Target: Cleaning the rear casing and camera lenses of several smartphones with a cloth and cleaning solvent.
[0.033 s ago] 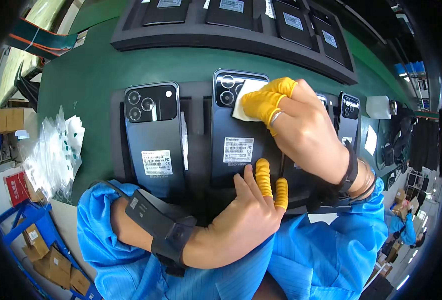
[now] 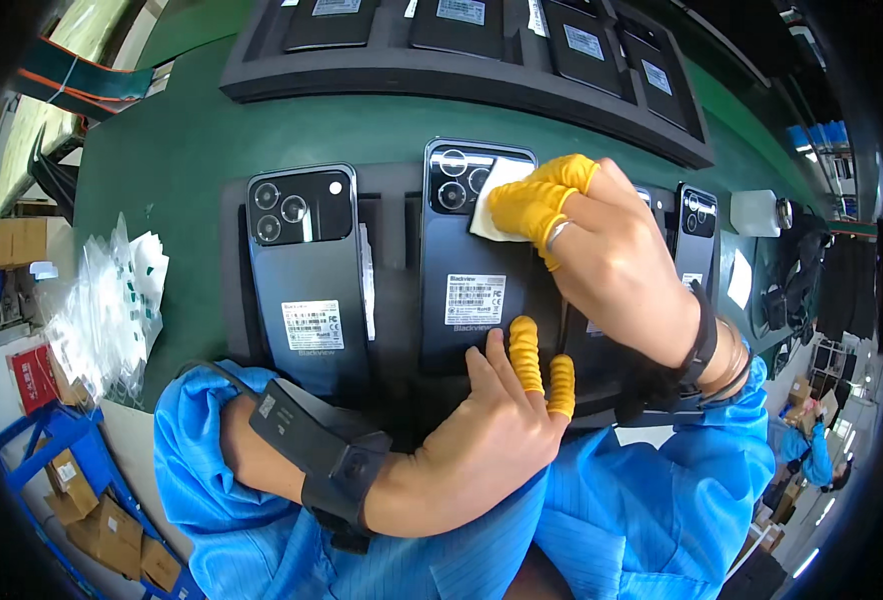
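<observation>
A dark blue-grey phone [image 2: 442, 250] lies back up in the middle, with round camera lenses and a white label. Pressed on its camera end is a folded white wiping cloth [image 2: 489, 222], pinched in my right hand [image 2: 602, 225], whose fingertips wear yellow finger cots. My left hand [image 2: 497, 420] rests at the phone's lower end, fingers stretched out and touching it; two of them wear yellow cots. To the left lies a similar phone [image 2: 312, 270]. Another phone [image 2: 697, 230] shows right of my right wrist, and one more is mostly hidden under that hand.
A black foam tray [image 2: 382, 85] holding several labelled phones spans the far side of the green table [image 2: 192, 140]. Clear plastic bags [image 2: 112, 310] are heaped at left. A white bottle [image 2: 757, 213] stands at right. Cardboard boxes [image 2: 112, 535] sit in a blue frame at lower left.
My right hand and the cloth have shifted slightly to the right on the phone's camera end. My left hand stays in place.
</observation>
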`<action>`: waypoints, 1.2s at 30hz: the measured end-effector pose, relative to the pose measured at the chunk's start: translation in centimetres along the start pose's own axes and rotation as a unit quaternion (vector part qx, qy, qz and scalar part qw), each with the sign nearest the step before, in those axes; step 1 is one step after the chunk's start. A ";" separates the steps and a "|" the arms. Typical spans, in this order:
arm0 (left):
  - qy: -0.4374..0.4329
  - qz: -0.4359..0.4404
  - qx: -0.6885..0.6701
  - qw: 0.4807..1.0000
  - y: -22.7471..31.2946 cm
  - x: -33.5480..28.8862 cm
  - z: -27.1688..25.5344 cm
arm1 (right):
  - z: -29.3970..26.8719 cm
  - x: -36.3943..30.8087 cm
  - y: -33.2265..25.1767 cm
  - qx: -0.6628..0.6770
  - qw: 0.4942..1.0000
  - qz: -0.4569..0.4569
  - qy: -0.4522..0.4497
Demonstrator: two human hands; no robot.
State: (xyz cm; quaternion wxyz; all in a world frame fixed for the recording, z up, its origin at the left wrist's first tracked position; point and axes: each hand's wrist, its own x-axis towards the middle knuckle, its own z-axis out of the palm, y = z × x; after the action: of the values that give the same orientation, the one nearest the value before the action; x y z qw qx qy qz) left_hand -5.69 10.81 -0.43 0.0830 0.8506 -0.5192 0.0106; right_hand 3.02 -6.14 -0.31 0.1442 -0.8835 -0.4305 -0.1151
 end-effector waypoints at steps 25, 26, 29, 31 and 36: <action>-0.027 0.033 0.021 0.999 -0.5 -0.2 -0.1 | -0.5 -2.8 3.4 0.048 0.995 0.060 0.065; -0.029 0.036 0.023 0.999 -0.5 -0.1 -0.2 | -0.4 -2.2 3.4 0.071 0.989 0.071 0.107; -0.039 0.033 0.037 0.998 -0.5 0.0 -0.6 | 0.2 -0.8 4.3 0.065 0.979 0.088 0.170; -0.047 0.035 0.035 0.998 -0.5 0.0 -0.6 | 1.4 -0.6 4.1 0.081 0.982 0.095 0.144; -0.042 0.034 0.015 0.998 -0.4 0.0 -0.5 | 2.1 -1.4 2.7 0.056 0.986 0.102 0.120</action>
State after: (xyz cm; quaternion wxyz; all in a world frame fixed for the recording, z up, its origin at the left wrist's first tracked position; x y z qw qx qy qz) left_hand -5.31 11.08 -0.03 0.0479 0.8335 -0.5503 -0.0142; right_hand 4.45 -7.99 -3.11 0.2547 -0.8932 -0.3235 -0.1809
